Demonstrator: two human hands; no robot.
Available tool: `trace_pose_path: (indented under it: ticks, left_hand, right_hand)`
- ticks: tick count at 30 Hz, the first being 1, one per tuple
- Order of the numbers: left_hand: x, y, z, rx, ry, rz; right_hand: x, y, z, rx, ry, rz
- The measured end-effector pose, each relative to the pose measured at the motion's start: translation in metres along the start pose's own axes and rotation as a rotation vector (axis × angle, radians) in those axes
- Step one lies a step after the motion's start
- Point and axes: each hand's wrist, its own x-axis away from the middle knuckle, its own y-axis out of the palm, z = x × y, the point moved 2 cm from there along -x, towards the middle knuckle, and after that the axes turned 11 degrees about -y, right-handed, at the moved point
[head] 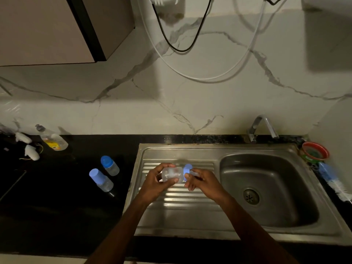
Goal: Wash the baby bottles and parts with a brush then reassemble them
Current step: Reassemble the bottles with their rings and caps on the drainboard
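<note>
The small clear baby bottle (pixel 171 173) lies sideways in the air over the ribbed draining board of the steel sink (pixel 190 218), held between both hands. The left hand (pixel 158 184) wraps its fingers round the clear body; the right hand (pixel 202 182) pinches the blue collar (pixel 186 171) at the neck end, where the top seems to sit, though blur hides the details.

It looks a light, stiff plastic thing, likely empty, and if wet it would be slick, so a full wrap round the barrel is the surer hold, with the ridged collar the place to twist. A slip should not break it.

Two more bottles with blue caps (pixel 110 165) (pixel 101 180) stand on the dark desk to the left, well apart from the hands. Far left a dish-soap bottle (pixel 53 139) lies tilted beside some white bits I cannot make out. The bottle brush (pixel 332 178) lies on the right edge past the basin, below a red-rimmed bowl (pixel 315 151). The tap (pixel 263 127) stands at the far side; I see no water running. Reaching the brush means crossing the open basin, nothing else is in the way.
</note>
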Motion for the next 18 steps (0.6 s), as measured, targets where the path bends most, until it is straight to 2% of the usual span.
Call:
trace_pose_path:
  ticks: [6, 8, 10, 11, 14, 18]
  left_hand:
    - [-0.01, -0.023, -0.02, -0.117, 0.028, -0.009]
    - [-0.013, -0.029, -0.026, -0.199, 0.048, 0.018]
    - [-0.016, -0.032, -0.035, -0.306, 0.099, 0.068]
    - [-0.017, -0.035, -0.042, -0.35, 0.106, 0.1]
    - [-0.024, -0.043, -0.061, -0.444, 0.043, 0.197]
    - [-0.037, -0.048, -0.058, -0.518, 0.157, 0.223]
  right_hand:
    - [-0.013, 0.012, 0.019, -0.034, 0.175, -0.051]
    - [-0.018, 0.01, 0.036, 0.162, 0.23, -0.103]
    - [-0.028, 0.003, 0.058, 0.579, 0.233, -0.175]
    - [-0.034, 0.001, 0.065, 0.695, 0.231, -0.175]
    - [-0.059, -0.005, 0.074, 0.864, 0.164, -0.134]
    - [-0.09, -0.003, 0.085, 1.019, 0.155, -0.15]
